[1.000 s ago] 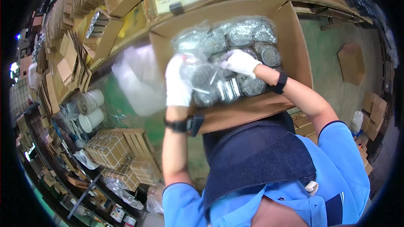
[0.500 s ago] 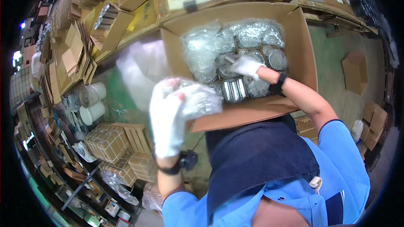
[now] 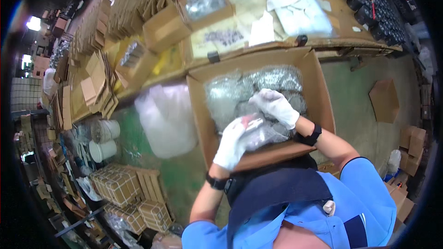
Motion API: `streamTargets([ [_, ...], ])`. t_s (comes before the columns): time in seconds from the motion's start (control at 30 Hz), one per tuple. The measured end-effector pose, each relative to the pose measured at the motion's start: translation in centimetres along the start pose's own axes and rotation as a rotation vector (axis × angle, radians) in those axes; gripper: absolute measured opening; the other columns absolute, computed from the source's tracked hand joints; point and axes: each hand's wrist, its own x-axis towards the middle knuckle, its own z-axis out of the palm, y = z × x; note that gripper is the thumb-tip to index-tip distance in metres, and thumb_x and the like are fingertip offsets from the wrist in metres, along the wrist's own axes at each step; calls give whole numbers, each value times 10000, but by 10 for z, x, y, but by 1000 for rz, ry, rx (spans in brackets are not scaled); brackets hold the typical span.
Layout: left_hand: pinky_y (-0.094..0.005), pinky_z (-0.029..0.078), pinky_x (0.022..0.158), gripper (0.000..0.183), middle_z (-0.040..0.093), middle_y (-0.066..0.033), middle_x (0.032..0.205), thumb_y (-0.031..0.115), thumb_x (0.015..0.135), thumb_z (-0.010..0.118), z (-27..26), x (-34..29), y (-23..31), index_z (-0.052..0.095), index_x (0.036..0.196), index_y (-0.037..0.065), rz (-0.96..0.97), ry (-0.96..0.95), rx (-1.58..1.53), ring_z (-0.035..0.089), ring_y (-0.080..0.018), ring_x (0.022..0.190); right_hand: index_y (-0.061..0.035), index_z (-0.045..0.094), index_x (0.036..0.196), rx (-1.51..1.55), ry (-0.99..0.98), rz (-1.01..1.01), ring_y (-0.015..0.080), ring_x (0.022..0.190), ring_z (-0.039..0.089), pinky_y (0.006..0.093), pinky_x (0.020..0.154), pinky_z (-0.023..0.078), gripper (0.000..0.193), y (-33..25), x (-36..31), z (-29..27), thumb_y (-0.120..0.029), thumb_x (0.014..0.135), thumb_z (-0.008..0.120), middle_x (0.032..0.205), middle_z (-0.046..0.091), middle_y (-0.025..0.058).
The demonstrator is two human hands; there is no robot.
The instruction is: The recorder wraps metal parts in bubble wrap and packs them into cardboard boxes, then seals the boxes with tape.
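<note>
An open cardboard box [image 3: 326, 103] stands in front of me. Inside it sit several round pieces in bubble wrap [image 3: 277, 77]. My left hand [image 3: 232, 145], in a white glove, is closed on a loose piece of bubble wrap [image 3: 265, 137] over the box's near side. My right hand [image 3: 278, 109], gloved too, is just beyond and to the right of it, above the wrapped pieces. Its fingers are curled together, and what they hold, if anything, I cannot make out. The bubble wrap and my hands hide part of the box's contents.
A worktable [image 3: 344, 41] runs behind the box, with flat cardboard pieces [image 3: 94, 83], small open boxes [image 3: 166, 30] and dark cylindrical parts [image 3: 364, 7]. A translucent plastic bag [image 3: 168, 120] stands left of the box. Strapped cartons [image 3: 117, 184] sit lower left; an open carton [image 3: 384, 101] lies right.
My left hand has brought the bubble wrap rightward, from outside the box to over it. The shiny metal cylinder seen before is now hidden. The view has shifted, showing more of the table.
</note>
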Motion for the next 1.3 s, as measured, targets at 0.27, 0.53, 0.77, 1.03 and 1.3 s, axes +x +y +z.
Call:
streamTargets([
  [0.27,-336,474,919,241,593,-114,1167,134,930,560,-8,13,-10,565,1136,8,177,79,62,592,-205,1013,-76,625,1209,164,-248,564,132,1062,565,271,906,449,402,-49,-5,26,-368,942,553,1156,643,29],
  [0.53,-385,499,905,274,627,-176,1139,63,895,531,-18,23,-15,587,1141,-44,571,144,994,635,-272,1005,-82,668,1122,199,-327,439,151,980,599,286,879,459,330,-20,-6,10,-323,947,526,1088,671,46],
  [0.77,-428,514,732,280,662,-185,904,247,795,613,-7,35,-33,647,985,45,235,142,1771,645,-345,804,-106,643,989,-1098,-558,-100,271,753,659,398,681,528,347,36,4,-16,-361,978,407,830,677,123],
  [1.03,-406,515,786,384,676,-230,928,311,782,604,-26,74,-19,667,1017,13,3,10,1225,663,-343,866,-78,691,922,-178,-492,668,100,545,469,253,471,345,553,10,28,-9,-612,859,563,689,545,16],
  [1.3,-432,470,879,544,653,-245,1031,469,830,534,-75,124,-78,675,1021,-20,-316,-155,1759,630,-374,983,-98,485,1362,-810,-459,339,219,1181,549,285,989,422,472,80,74,-8,-296,934,504,1444,429,79],
])
